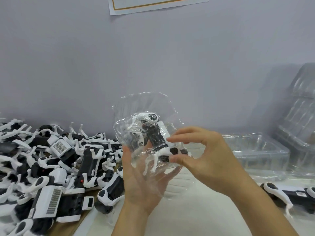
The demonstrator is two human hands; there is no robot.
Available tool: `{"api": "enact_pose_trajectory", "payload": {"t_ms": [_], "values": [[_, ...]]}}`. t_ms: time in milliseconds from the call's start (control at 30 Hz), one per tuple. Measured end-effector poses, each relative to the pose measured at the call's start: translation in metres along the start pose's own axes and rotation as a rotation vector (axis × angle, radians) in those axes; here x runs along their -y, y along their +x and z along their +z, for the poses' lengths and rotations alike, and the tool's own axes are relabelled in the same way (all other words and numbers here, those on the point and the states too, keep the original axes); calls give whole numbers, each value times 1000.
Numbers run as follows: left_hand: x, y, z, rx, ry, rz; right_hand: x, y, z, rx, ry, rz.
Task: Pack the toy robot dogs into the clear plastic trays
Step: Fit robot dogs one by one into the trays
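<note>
A clear plastic tray (pixel 146 106) is held up in the middle of the view, with a black-and-white toy robot dog (pixel 156 135) sitting inside it. My left hand (pixel 138 181) cradles the tray from below and behind, fingers spread along its underside. My right hand (pixel 202 150) pinches the dog's rear white leg part at the tray's right side with thumb and fingers. A large pile of toy robot dogs (pixel 56 164) covers the table to the left. Another loose dog (pixel 289 195) lies at the right.
Empty clear trays (pixel 259 150) sit on the table at the right, and a tall stack of trays (pixel 301 106) leans against the wall behind them. A paper sheet (pixel 156 4) hangs on the grey wall. The white tabletop (pixel 196 215) lies beneath my hands.
</note>
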State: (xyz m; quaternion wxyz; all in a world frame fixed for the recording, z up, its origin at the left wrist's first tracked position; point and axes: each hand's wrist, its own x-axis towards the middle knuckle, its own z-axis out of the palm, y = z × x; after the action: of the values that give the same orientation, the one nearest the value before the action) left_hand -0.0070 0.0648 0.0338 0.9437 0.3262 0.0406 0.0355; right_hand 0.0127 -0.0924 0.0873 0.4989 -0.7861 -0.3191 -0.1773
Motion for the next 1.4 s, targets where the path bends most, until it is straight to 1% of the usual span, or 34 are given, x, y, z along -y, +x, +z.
{"api": "enact_pose_trajectory", "payload": {"t_ms": [233, 367, 467, 533, 600, 733, 867, 1000, 1167, 1333, 1400], "values": [[3, 5, -5, 61, -55, -52, 1, 1, 1, -5, -39, -13], [4, 7, -10, 127, -50, -81, 0, 1, -4, 67, -62, 8], [5, 7, -10, 193, -86, -163, -2, 0, -8, 136, -131, 49], [5, 8, -10, 229, -110, -228, -3, 1, -9, 128, -171, 65], [5, 9, -9, 247, -121, -247, -3, 1, -9, 110, -187, 70], [8, 11, -10, 232, -113, -248, -3, 1, -8, 127, -244, 56], [8, 11, -10, 208, -75, -197, -1, -1, -7, 205, -274, 75], [9, 10, -10, 121, -39, -177, 2, -1, -1, 187, -216, 26], [8, 10, -10, 140, -4, -177, 1, -2, 1, 202, -200, 20], [5, 6, -9, 114, 21, -139, 5, -1, -5, 252, -154, 10], [4, 6, -10, 115, 26, -112, 6, 1, -8, 189, -105, -9]]}}
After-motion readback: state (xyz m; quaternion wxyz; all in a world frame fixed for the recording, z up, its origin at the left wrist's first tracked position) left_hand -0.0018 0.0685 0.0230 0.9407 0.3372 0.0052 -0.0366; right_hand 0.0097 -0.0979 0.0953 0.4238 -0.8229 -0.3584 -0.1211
